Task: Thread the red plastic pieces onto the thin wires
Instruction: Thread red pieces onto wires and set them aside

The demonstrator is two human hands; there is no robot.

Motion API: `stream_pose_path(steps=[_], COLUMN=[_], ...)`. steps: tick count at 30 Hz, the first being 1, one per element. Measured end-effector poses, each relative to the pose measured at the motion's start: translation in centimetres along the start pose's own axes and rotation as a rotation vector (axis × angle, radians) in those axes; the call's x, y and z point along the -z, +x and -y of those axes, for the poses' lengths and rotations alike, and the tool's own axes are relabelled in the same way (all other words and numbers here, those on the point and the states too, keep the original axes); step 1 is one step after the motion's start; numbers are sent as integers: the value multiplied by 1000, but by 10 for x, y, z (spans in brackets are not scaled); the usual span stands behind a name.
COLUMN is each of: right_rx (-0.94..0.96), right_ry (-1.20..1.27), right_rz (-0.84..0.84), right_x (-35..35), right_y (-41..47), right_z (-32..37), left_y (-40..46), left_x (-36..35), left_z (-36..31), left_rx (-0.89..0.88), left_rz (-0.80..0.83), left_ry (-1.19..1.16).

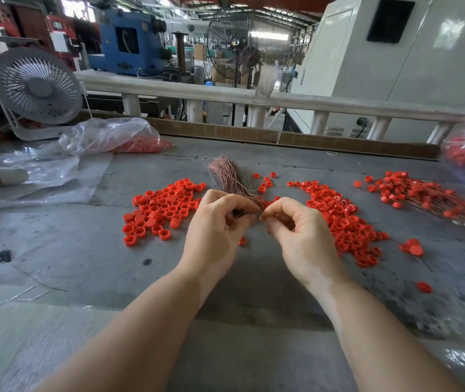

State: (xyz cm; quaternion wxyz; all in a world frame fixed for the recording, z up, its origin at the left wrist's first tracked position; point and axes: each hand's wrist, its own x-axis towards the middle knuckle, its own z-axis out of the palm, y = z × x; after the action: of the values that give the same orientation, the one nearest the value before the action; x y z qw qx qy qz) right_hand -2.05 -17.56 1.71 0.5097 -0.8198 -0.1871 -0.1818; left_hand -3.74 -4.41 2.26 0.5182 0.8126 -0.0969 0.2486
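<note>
Early going — left hand (220, 222) grips wire bundle (225, 174), right hand (290, 222) pinches something hidden at its tip; threaded pile (423, 193) far right, loose red pieces (163, 207) mostly unthreaded.

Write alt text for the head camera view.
Over a grey table, the left hand holds a bundle of thin copper wires while the right hand pinches at their tips, with red plastic pieces piled on both sides.

Daylit factory hall (254, 12), white railing (169, 90), machines.
</note>
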Motion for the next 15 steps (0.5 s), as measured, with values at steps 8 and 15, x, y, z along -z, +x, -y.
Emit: stream_pose_path(steps=[8, 15], right_rx=[41, 17], right_ry=[-73, -11], right_rz=[-5, 34], right_x=[0, -1], right_y=[-1, -1], right_z=[1, 5], left_y=[1, 0], left_x=[0, -1], left_z=[2, 4], left_rx=[7, -33], left_rz=[-9, -34], left_ry=[-1, 64])
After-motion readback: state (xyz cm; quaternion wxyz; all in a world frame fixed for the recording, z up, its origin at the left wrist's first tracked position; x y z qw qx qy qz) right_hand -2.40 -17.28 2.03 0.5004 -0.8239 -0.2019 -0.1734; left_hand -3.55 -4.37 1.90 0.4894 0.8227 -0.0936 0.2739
